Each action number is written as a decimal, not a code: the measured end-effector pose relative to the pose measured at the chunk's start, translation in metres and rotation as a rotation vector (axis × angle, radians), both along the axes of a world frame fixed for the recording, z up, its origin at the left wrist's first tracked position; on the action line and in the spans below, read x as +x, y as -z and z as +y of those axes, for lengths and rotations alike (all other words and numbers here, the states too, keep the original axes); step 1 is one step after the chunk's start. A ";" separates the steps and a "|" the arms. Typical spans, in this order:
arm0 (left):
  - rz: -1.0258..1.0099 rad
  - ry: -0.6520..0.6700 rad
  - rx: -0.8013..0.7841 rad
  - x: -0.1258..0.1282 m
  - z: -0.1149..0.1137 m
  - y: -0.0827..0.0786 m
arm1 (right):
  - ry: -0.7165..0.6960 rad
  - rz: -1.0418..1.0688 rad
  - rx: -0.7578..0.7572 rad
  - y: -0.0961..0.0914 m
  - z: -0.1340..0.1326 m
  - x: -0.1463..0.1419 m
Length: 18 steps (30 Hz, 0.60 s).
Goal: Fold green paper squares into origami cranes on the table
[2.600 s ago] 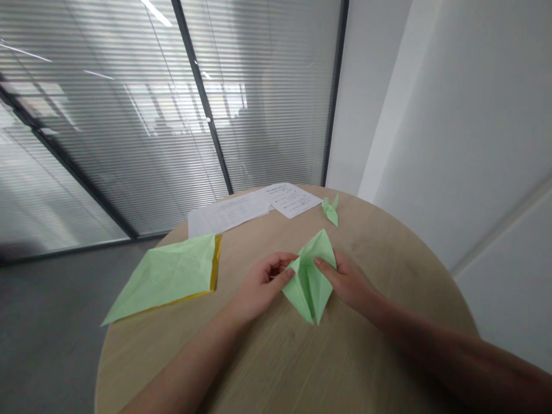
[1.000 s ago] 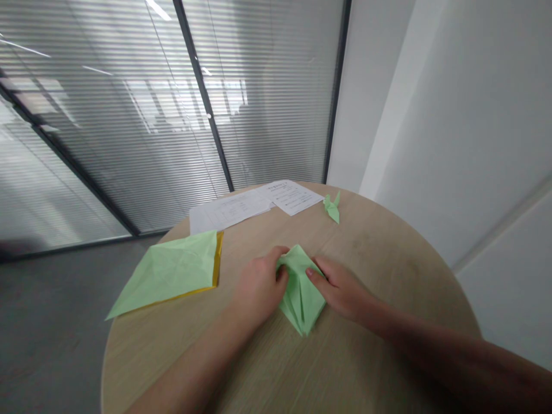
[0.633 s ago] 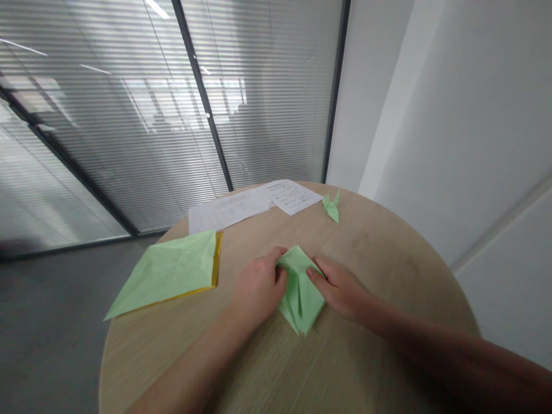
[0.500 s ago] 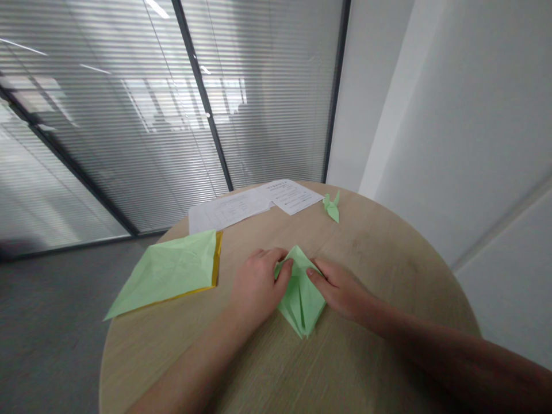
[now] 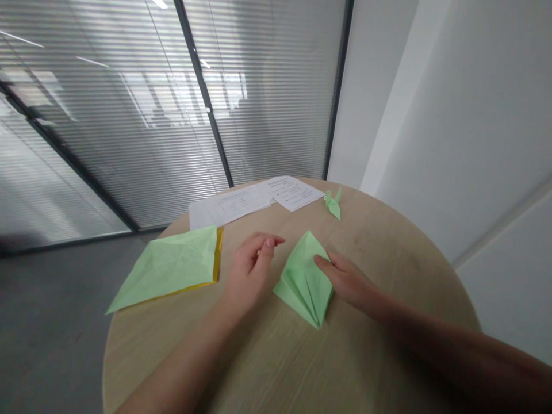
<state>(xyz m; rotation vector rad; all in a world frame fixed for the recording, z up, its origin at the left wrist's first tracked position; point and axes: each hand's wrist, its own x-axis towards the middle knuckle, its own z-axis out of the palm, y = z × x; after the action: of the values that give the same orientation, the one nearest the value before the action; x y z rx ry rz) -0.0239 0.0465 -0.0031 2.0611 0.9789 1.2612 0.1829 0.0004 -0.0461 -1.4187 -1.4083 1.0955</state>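
Observation:
A folded sheet of light green origami paper lies tilted above the wooden table, kite-shaped with creases running to its near tip. My right hand grips its right edge, thumb on top and fingers underneath. To the left of the paper is my left hand, apart from it and holding nothing. Its index finger reaches toward the paper, the thumb stands off from it, and the other fingers are curled.
At the table's left, a green sheet lies over something yellow-edged and overhangs the rim. Printed white papers are at the far edge, beside a small folded green paper bird. Beyond stands a glass partition with blinds.
My left hand has let go of the paper and moved left. My right hand keeps its hold; the paper has turned and its left flap now spreads outward.

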 end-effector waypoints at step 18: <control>0.201 0.107 -0.190 0.014 -0.005 0.014 | -0.083 0.152 0.094 0.005 -0.005 -0.003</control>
<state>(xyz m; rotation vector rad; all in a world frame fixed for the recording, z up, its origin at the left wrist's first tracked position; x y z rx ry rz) -0.0100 0.0413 -0.0169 2.0883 1.0196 0.8846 0.1797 -0.0046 -0.0507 -1.1944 -1.4002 1.1498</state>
